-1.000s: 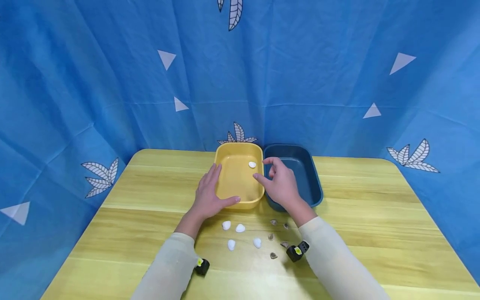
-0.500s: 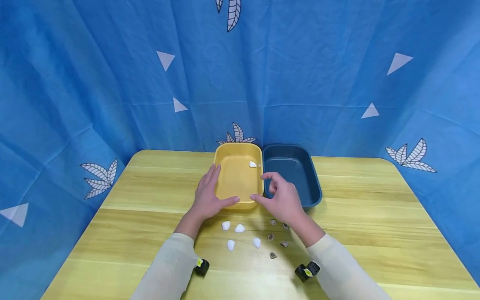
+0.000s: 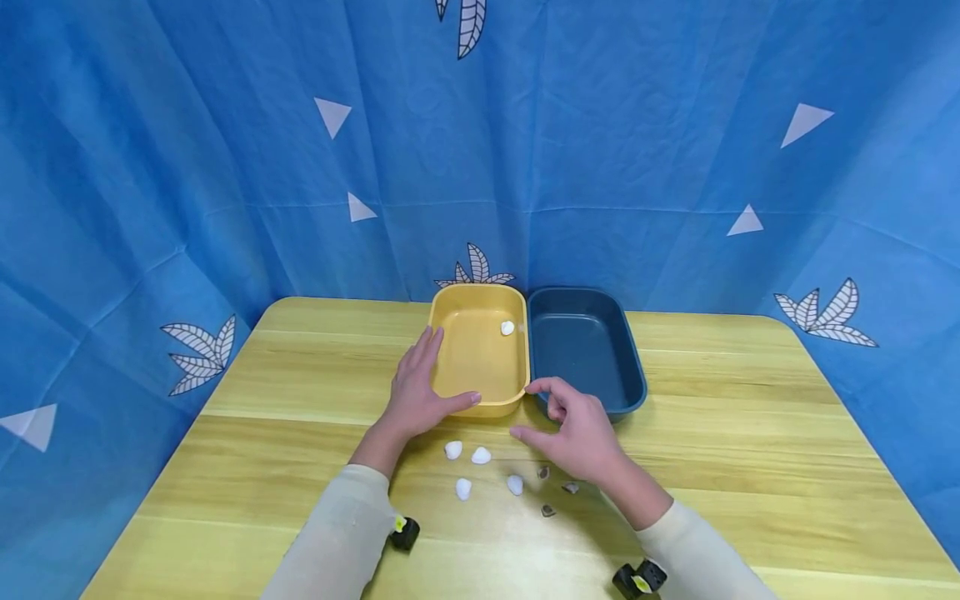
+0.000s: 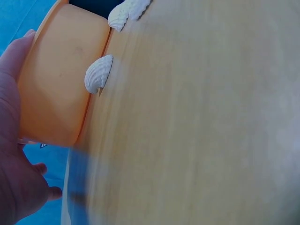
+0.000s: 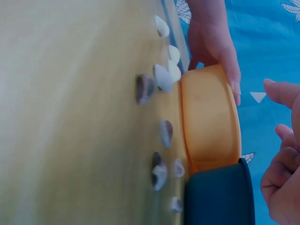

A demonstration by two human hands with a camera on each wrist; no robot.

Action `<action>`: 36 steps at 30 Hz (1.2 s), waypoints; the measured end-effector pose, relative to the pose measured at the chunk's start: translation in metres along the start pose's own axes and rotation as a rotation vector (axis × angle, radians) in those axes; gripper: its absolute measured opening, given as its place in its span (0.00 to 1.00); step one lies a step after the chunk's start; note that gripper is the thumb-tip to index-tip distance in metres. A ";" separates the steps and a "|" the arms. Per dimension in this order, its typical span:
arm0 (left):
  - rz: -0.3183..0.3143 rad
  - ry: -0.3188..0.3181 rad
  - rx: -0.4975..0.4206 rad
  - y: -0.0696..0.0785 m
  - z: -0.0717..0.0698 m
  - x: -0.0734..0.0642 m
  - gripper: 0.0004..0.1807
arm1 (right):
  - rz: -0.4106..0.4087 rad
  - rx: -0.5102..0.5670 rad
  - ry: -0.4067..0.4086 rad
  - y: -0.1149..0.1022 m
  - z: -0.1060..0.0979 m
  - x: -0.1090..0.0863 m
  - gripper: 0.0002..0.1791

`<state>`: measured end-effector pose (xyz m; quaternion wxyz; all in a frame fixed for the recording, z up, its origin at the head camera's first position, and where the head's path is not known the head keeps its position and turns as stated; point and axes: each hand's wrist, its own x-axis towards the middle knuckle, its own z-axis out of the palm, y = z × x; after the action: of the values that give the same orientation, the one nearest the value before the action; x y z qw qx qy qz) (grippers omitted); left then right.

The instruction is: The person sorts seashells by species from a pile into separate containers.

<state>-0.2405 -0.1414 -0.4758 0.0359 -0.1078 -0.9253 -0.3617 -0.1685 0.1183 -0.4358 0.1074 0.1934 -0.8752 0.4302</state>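
My left hand (image 3: 420, 402) rests against the yellow bin (image 3: 480, 408), fingers spread along its left side and thumb over the front rim. In the left wrist view the thumb lies at the bin's (image 4: 56, 75) upper edge. A white shell (image 3: 507, 328) lies inside, near the right wall. My right hand (image 3: 583, 433) hovers in front of the two bins, holding nothing, thumb and index finger apart and the other fingers curled. Below it several small brown shells (image 3: 571, 487) lie on the table, some hidden under the hand. Several white shells (image 3: 481, 456) lie to their left.
A dark blue bin (image 3: 581, 354) with nothing visible inside stands right beside the yellow one. Both sit at the back of the wooden table (image 3: 750, 433), before a blue curtain (image 3: 637, 150) with leaf and triangle prints.
My right hand has drawn back from over the yellow bin's right side toward the table's front, above the brown shells. The white shell in the bin has turned slightly. My left hand stays put.
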 end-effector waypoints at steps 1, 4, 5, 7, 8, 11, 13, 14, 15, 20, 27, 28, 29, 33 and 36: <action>0.001 0.001 0.000 0.000 0.000 0.000 0.66 | -0.011 0.012 -0.003 0.001 0.001 -0.002 0.26; 0.000 0.003 0.004 0.000 0.000 0.000 0.66 | -0.044 0.049 -0.018 0.004 0.003 -0.009 0.24; -0.002 0.005 0.006 0.000 0.001 0.000 0.66 | -0.057 0.057 -0.027 0.006 0.004 -0.011 0.24; 0.000 0.007 0.005 0.000 0.001 0.000 0.66 | -0.076 0.067 -0.055 0.008 0.006 -0.016 0.24; -0.002 0.007 0.008 0.000 0.001 0.001 0.66 | -0.083 0.067 -0.073 0.010 0.008 -0.018 0.24; 0.002 0.008 0.004 0.000 0.001 0.000 0.66 | -0.101 0.067 -0.127 0.014 0.010 -0.022 0.25; 0.010 0.009 0.003 -0.001 0.001 0.000 0.66 | -0.104 0.062 -0.158 0.016 0.011 -0.025 0.24; 0.012 0.010 0.002 -0.001 0.001 0.000 0.67 | -0.101 0.056 -0.172 0.016 0.011 -0.026 0.23; 0.017 0.011 0.001 -0.001 0.001 0.000 0.67 | -0.097 0.051 -0.185 0.017 0.011 -0.026 0.23; 0.024 0.015 -0.005 -0.001 0.001 0.000 0.67 | -0.065 0.004 -0.257 0.019 0.010 -0.028 0.22; 0.025 0.014 -0.009 0.002 -0.001 -0.001 0.66 | -0.062 -0.036 -0.405 0.024 0.012 -0.028 0.22; 0.028 0.014 -0.011 0.002 -0.001 -0.001 0.66 | -0.072 -0.034 -0.424 0.025 0.013 -0.028 0.21; 0.030 0.013 -0.011 0.002 -0.001 -0.001 0.66 | -0.083 -0.033 -0.440 0.025 0.013 -0.028 0.20; 0.020 0.008 -0.006 0.001 -0.001 -0.001 0.67 | -0.110 -0.027 -0.480 0.026 0.014 -0.028 0.18; 0.018 0.009 -0.007 -0.001 0.000 -0.001 0.67 | -0.112 -0.039 -0.494 0.027 0.016 -0.027 0.17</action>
<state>-0.2401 -0.1421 -0.4765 0.0429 -0.1144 -0.9229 -0.3651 -0.1557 0.1270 -0.4744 -0.0821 0.3387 -0.8709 0.3465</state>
